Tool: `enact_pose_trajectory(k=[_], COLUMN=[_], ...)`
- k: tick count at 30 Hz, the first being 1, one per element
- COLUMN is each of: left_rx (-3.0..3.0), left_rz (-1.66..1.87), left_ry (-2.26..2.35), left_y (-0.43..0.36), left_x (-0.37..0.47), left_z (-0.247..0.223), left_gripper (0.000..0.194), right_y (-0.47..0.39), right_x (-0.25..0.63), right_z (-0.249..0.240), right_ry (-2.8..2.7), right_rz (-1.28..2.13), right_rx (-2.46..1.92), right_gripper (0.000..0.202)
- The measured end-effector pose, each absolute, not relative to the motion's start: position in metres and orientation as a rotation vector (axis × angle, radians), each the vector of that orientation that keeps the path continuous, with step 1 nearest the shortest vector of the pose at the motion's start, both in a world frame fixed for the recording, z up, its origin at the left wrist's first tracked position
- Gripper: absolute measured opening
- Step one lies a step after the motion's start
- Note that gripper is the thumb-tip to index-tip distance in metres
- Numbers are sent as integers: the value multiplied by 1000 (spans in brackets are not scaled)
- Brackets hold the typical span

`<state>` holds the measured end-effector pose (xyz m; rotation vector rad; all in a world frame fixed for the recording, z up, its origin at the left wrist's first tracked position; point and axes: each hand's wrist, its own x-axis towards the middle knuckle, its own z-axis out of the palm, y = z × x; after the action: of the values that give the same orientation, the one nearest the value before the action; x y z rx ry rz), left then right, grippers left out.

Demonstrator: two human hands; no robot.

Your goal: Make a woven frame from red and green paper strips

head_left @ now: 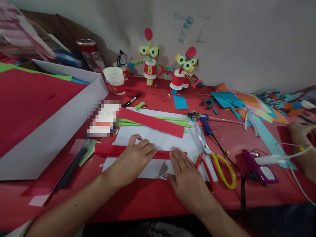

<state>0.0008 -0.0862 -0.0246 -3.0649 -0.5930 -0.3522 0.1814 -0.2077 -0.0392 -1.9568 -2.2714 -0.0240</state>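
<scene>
A folded red paper strip [108, 149] lies across white sheets [150, 168] in front of me. My left hand [133, 161] is closed on the strip near its middle, fingers bent and pressed down. Near the strip's right end, my right hand [187, 177] lies with its fingers stretched out flat on the paper. A second red paper strip [155, 121] rests slantwise farther back, over several thin green paper strips [170, 120]. Scissors with yellow handles [223, 169] and red-handled pliers [204, 171] lie just right of my right hand.
Behind stand two paper-cup figures [149, 67] and stacked paper cups [115, 80]. A white box [64, 131] holding coloured paper is at left. A blue glue gun [206, 125] and purple power socket [260, 168] with cords lie right, near another person's arm [302, 148]. Paper scraps [229, 100] lie back right.
</scene>
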Motion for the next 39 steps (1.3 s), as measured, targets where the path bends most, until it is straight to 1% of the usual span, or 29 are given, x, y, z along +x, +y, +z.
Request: enact_pose_trajectory(k=[6, 16, 20, 26, 33, 39], left_rx=[-3029, -3043, -3048, -3029, -2939, -2871], left_rz=[-279, -284, -294, -406, -499, -466], left_ry=[-563, -597, -677, -817, -939, -1006], left_y=[-84, -83, -80, -73, -69, -73], left_x=[-12, -31, -40, -60, -89, -101], left_z=[-27, -24, -22, -32, -40, -44], left_gripper=[35, 36, 37, 35, 44, 41], right_y=[-208, -207, -207, -207, -208, -208], right_x=[183, 180, 180, 181, 183, 184], right_z=[-44, -44, -44, -45, -47, -51], right_ry=[-2292, -2267, -2279, -2275, -2277, -2273], right_rz=[-37, 51, 57, 53, 1, -51], right_rx=[-1934, -1999, -1996, -1977, -1945, -1921], right_gripper=[55, 55, 56, 56, 56, 57])
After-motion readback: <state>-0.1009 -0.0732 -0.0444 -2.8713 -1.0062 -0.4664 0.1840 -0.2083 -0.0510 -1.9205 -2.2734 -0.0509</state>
